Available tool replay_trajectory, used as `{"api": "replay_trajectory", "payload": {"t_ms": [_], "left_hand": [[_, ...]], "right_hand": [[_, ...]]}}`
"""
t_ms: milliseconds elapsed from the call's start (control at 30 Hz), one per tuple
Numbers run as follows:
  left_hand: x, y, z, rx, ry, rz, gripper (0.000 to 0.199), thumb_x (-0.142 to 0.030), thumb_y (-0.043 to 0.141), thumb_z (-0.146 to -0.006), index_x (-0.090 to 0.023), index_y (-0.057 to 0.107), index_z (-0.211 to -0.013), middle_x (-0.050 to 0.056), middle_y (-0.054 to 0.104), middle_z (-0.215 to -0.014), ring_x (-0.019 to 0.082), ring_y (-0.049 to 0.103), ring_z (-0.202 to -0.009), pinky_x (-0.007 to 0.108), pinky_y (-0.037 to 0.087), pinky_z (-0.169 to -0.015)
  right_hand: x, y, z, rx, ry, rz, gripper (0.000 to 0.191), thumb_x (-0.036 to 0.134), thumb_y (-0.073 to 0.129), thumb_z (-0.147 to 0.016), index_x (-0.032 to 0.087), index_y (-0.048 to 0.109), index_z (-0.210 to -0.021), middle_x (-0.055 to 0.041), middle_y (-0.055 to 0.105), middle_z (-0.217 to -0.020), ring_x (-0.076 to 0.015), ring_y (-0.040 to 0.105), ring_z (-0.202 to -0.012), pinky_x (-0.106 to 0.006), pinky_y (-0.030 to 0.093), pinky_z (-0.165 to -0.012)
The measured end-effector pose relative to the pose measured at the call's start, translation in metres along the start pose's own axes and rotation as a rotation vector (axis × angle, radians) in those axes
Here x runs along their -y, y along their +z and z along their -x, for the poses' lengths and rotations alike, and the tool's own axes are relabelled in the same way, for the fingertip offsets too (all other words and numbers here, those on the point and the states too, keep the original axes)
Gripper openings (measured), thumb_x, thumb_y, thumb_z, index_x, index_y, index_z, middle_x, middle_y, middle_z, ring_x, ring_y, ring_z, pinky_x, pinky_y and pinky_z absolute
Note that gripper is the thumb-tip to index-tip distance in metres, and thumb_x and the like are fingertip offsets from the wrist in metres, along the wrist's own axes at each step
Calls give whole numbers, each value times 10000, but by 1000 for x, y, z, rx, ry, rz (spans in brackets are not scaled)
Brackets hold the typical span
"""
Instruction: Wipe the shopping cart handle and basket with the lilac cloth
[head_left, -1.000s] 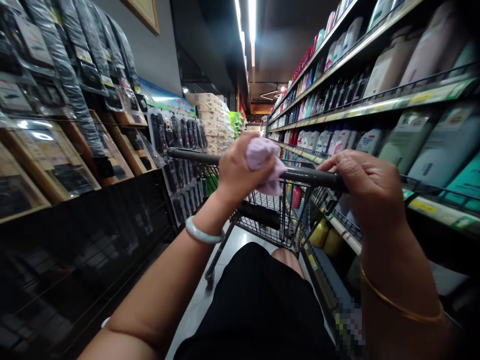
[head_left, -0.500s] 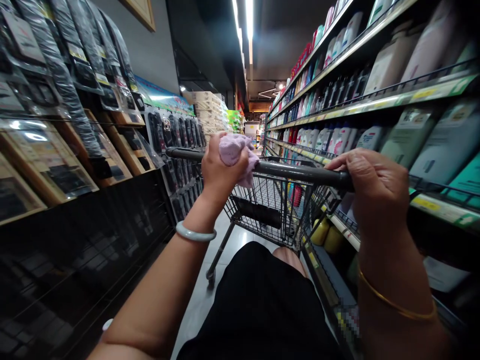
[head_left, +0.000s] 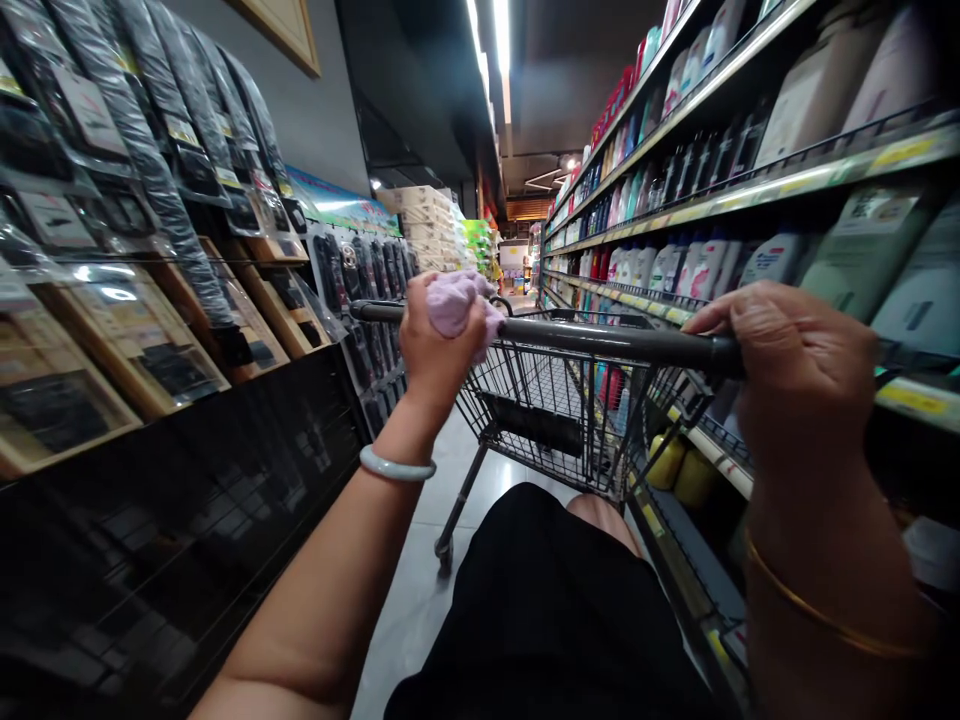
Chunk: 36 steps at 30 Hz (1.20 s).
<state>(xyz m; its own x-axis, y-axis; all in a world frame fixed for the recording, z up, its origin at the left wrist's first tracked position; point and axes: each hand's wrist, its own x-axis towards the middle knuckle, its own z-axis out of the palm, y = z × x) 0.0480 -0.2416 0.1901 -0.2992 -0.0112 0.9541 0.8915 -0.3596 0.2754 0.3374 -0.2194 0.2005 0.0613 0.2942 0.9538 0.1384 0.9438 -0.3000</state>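
Note:
A crumpled lilac cloth is bunched in my left hand, whose fingers are closed around it. Cloth and hand rest against the left part of a dark cart handlebar. My right hand grips the bar's right end, thumb and fingers closed round it. Below and beyond the bar stands the wire shopping cart; the part of its basket I can see holds nothing I can make out. A pale bangle circles my left wrist.
Shelves of bottles run along the right side, close to my right hand. On the left, packaged goods hang and lean above a black glossy base. Stacked packs stand further along. Grey floor shows beside the cart.
The cloth and my left hand are slightly nearer the bar's left end. The bar, cart and right hand appear further right in view, while my right hand keeps its grip.

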Motion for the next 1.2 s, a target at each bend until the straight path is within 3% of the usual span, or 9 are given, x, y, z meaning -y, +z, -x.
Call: {"api": "replay_trajectory", "payload": {"t_ms": [133,200,367,433,600,700,933,1033,1200], "left_hand": [[-21,-8,10,136,360,18,460,-394,767,-836,-248,549,-1213,65,679,-1169,225,667,-1084,399,563,-976],[-19,-11,9,191,460,25,463,-387,772,-836,-254,548,-1219,67,676,-1177,229,657,-1118,403,553,-1008],[18,-10,-9,126,123,-1,453,-383,755,-840,-251,548,-1221,62,677,-1149,208,682,-1025,391,568,-949],[20,-10,-10,101,84,-11,452,-387,748,-839,-237,547,-1215,66,676,-1147,209,681,-1023,392,564,-948],[-12,-19,9,183,412,-26,431,-417,735,-853,-232,546,-1194,80,677,-1162,236,660,-1108,416,549,-997],[-12,-22,8,255,526,-13,450,-432,745,-845,-236,550,-1200,87,677,-1190,240,651,-1151,430,553,-1022],[35,-12,-29,181,-24,-55,379,-469,749,-820,-254,594,-1090,36,703,-985,189,689,-866,411,589,-846],[33,-6,-33,203,-60,-93,360,-425,784,-770,-253,604,-1029,23,697,-928,200,684,-836,392,578,-830],[23,2,-26,124,-22,-92,409,-429,794,-746,-253,611,-1067,28,705,-929,201,669,-799,383,561,-809]], "right_hand": [[0,2,1,-49,6,21,289,294,528,-917,201,673,-684,-10,577,-632,-145,504,-631,-339,334,-638],[1,2,1,-43,-6,45,299,293,515,-920,206,662,-675,-15,563,-624,-144,484,-614,-344,330,-634],[4,-2,1,14,51,75,301,332,518,-935,215,666,-700,-30,581,-653,-166,549,-664,-359,384,-689],[5,-2,2,3,58,71,304,324,514,-938,212,665,-699,-23,575,-646,-157,543,-655,-354,386,-686],[7,-2,3,-22,45,78,290,272,505,-926,202,656,-688,-4,526,-602,-131,468,-601,-336,335,-628],[7,-2,3,-8,59,48,275,279,512,-918,199,653,-696,-6,527,-613,-129,454,-600,-338,314,-621],[1,-3,1,14,51,78,303,317,520,-940,199,677,-708,-5,588,-643,-142,547,-639,-322,378,-661],[8,-11,-3,102,53,256,315,369,518,-940,210,696,-734,-14,611,-645,-155,539,-622,-314,352,-628],[45,-4,-15,323,-178,989,401,449,464,-958,210,721,-764,-112,715,-806,-247,585,-750,-340,218,-607]]}}
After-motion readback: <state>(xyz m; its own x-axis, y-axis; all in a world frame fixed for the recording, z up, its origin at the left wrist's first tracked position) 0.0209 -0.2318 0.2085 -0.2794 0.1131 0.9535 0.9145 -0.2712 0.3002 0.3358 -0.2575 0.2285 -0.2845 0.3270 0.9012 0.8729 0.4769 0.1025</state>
